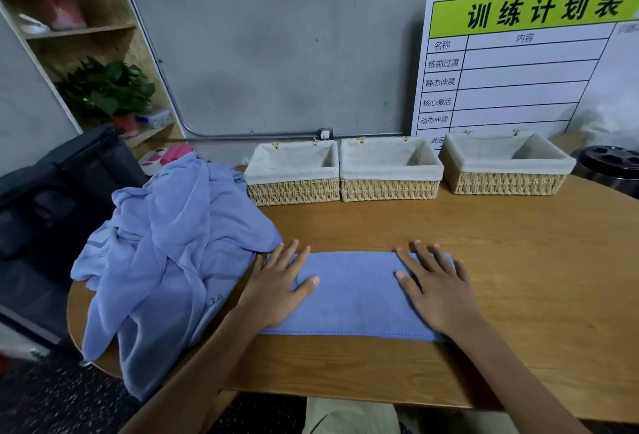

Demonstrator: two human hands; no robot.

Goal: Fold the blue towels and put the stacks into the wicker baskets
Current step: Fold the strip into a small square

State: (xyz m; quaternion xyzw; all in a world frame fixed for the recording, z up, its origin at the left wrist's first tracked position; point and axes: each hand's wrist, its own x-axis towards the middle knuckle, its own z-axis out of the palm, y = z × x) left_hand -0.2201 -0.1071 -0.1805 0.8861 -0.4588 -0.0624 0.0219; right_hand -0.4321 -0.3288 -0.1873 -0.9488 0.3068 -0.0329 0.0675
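A blue towel (pixel 356 295) lies folded into a long flat strip on the wooden table (pixel 518 261), near its front edge. My left hand (pixel 276 285) rests flat on the strip's left end, fingers spread. My right hand (pixel 439 288) presses flat on its right end. A heap of unfolded blue towels (pixel 166 254) covers the table's left side and hangs over the edge. Three wicker baskets with white cloth liners stand in a row at the back: left (pixel 294 191), middle (pixel 390 188), right (pixel 505 183). All three look empty.
A white board with a green header (pixel 525 64) leans on the wall behind the baskets. A black round container (pixel 612 164) sits at the far right. A dark bag (pixel 62 188) and a shelf with potted plants (pixel 103 88) stand at the left.
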